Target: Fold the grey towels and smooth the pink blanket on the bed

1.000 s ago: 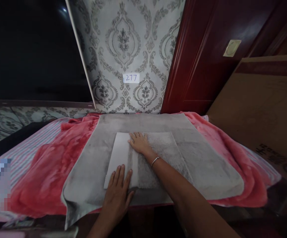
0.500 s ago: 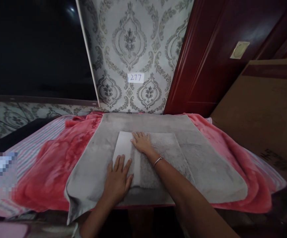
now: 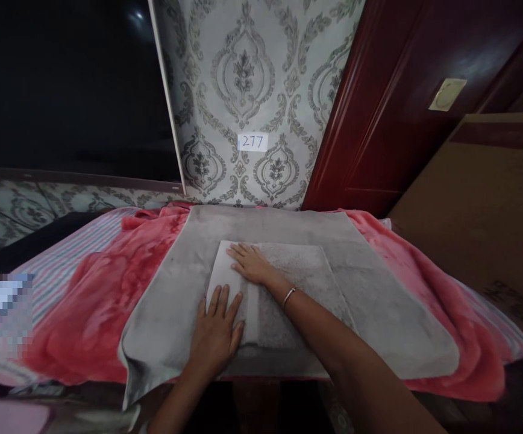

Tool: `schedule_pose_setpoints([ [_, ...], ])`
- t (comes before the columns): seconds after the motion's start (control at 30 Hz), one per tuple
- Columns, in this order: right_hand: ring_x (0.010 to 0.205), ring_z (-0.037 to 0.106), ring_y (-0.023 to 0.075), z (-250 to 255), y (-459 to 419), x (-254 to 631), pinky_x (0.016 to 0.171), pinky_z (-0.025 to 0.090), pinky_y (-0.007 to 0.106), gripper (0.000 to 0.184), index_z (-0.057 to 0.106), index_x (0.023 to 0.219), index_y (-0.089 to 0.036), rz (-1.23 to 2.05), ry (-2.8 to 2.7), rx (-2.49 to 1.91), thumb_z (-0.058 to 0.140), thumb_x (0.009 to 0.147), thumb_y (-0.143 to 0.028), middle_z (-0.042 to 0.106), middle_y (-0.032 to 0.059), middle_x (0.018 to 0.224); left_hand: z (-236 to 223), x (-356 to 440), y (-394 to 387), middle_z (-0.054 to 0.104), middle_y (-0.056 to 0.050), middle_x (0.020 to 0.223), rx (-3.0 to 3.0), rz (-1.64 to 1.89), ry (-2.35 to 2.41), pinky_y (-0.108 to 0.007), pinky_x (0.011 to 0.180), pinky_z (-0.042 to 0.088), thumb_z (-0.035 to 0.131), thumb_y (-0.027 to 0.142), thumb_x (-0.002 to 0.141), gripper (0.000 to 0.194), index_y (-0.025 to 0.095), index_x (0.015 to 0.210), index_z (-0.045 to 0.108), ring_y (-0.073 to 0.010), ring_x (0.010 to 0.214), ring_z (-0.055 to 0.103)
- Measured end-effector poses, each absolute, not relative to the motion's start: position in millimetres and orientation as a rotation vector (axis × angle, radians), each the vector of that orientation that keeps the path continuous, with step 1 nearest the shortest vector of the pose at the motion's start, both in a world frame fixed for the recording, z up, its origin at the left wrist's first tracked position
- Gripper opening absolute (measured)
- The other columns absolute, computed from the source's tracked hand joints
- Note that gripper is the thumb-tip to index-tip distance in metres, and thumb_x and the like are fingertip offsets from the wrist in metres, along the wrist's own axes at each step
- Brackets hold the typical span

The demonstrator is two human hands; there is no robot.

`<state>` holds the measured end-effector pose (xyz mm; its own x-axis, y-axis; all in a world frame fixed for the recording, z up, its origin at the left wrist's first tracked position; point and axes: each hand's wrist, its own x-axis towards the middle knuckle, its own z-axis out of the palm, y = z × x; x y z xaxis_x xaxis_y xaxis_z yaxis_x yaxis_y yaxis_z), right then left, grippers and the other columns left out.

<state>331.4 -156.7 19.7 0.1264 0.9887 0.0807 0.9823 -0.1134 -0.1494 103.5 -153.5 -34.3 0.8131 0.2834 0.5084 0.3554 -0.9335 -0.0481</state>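
A small folded grey towel (image 3: 295,283) with a paler white band along its left side lies in the middle of a large grey towel (image 3: 379,313). My left hand (image 3: 216,328) rests flat on the near end of the pale band, fingers spread and pointing away from me. My right hand (image 3: 247,262), a thin bracelet on its wrist, lies flat on the far part of the band, fingers stretched to the left. Neither hand grips anything.
The large towel is spread over a red fleece blanket (image 3: 94,295) on a striped sheet (image 3: 49,274). Behind stand a patterned wall with a "277" label (image 3: 253,141), a dark screen (image 3: 62,90) at left and a dark red door (image 3: 406,96) at right. A brown board (image 3: 482,211) leans at right.
My left hand slid forward along the pale band toward my right hand. My right hand shifted a little to the left across the band. The view drifted slightly.
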Motion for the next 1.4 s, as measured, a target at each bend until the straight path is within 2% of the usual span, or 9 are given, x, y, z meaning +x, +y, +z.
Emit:
schedule_pose_setpoints([
  [0.33, 0.152, 0.018, 0.0332, 28.8, -132.7, 322.3, 0.117, 0.017, 0.067, 0.064, 0.026, 0.159, -0.035, 0.211, -1.715, -2.408, 0.032, 0.1, -0.059, 0.022, 0.0038, 0.168, -35.3, 102.9, -154.5, 0.044, -0.015, 0.157, -2.919, -0.725, -0.538, -0.06, 0.109, 0.038, 0.051, 0.036, 0.093, 0.057, 0.027, 0.149, 0.049, -0.0377, 0.145, 0.039],
  [0.5, 0.15, 0.022, 0.0359, 30.1, -122.0, 318.8, 0.113, 0.02, 0.072, 0.063, 0.029, 0.158, -0.038, 0.207, -1.624, -2.456, 0.032, 0.099, -0.062, 0.028, 0.0044, 0.166, -36.7, 102.9, -154.8, 0.044, -0.015, 0.156, -2.903, -0.754, -0.526, -0.059, 0.108, 0.039, 0.051, 0.035, 0.093, 0.057, 0.027, 0.149, 0.05, -0.0382, 0.144, 0.039],
  [0.73, 0.15, 0.023, 0.0354, 28.5, -123.4, 317.4, 0.113, 0.019, 0.072, 0.062, 0.029, 0.158, -0.037, 0.172, -1.624, -2.429, 0.032, 0.1, -0.06, 0.03, 0.0054, 0.165, -37.5, 102.5, -154.9, 0.044, -0.014, 0.157, -2.888, -0.778, -0.54, -0.058, 0.109, 0.037, 0.051, 0.035, 0.093, 0.056, 0.027, 0.149, 0.05, -0.0374, 0.144, 0.039],
  [0.87, 0.153, 0.017, 0.0346, 37.5, -123.2, 319.0, 0.115, 0.016, 0.071, 0.063, 0.025, 0.159, -0.038, 0.271, -1.656, -2.453, 0.03, 0.1, -0.06, 0.022, 0.0038, 0.168, -37.2, 102.2, -154.7, 0.047, -0.013, 0.155, -2.875, -0.794, -0.545, -0.057, 0.107, 0.039, 0.053, 0.034, 0.093, 0.055, 0.027, 0.148, 0.051, -0.037, 0.143, 0.041],
  [0.97, 0.155, 0.01, 0.0321, 41.3, -132.3, 316.0, 0.118, 0.013, 0.067, 0.063, 0.025, 0.159, -0.036, 0.352, -1.753, -2.43, 0.03, 0.101, -0.059, 0.016, 0.0024, 0.169, -36.1, 102.1, -154.5, 0.048, -0.013, 0.154, -2.877, -0.794, -0.549, -0.056, 0.107, 0.039, 0.054, 0.033, 0.092, 0.055, 0.028, 0.147, 0.052, -0.0366, 0.143, 0.041],
  [1.07, 0.155, 0.007, 0.0326, 33.9, -155.4, 305.7, 0.12, 0.013, 0.064, 0.063, 0.026, 0.159, -0.035, 0.297, -1.902, -2.334, 0.036, 0.101, -0.057, 0.014, 0.0028, 0.169, -34.5, 102.5, -154.5, 0.048, -0.013, 0.154, -2.887, -0.794, -0.545, -0.056, 0.108, 0.039, 0.053, 0.033, 0.092, 0.054, 0.026, 0.146, 0.053, -0.0367, 0.143, 0.041],
  [1.3, 0.155, 0.013, 0.0258, 12.9, -205.5, 284.0, 0.122, 0.016, 0.06, 0.051, 0.036, 0.155, -0.037, 0.199, -1.951, -2.167, 0.032, 0.105, -0.04, 0.027, -0.0011, 0.166, -34.6, 102.9, -154.7, 0.056, -0.015, 0.146, -2.92, -0.876, -0.542, -0.058, 0.111, 0.036, 0.052, 0.035, 0.092, 0.047, 0.022, 0.136, 0.062, -0.0369, 0.141, 0.044],
  [1.4, 0.154, 0.016, 0.0267, 14.5, -209.3, 283.1, 0.122, 0.016, 0.06, 0.05, 0.041, 0.153, -0.033, 0.211, -1.925, -2.126, 0.036, 0.104, -0.039, 0.031, -0.0006, 0.164, -38.0, 101.1, -151.3, 0.055, -0.017, 0.146, -2.93, -0.917, -0.565, -0.057, 0.115, 0.034, 0.047, 0.037, 0.095, 0.049, 0.017, 0.138, 0.058, -0.0336, 0.141, 0.045],
])
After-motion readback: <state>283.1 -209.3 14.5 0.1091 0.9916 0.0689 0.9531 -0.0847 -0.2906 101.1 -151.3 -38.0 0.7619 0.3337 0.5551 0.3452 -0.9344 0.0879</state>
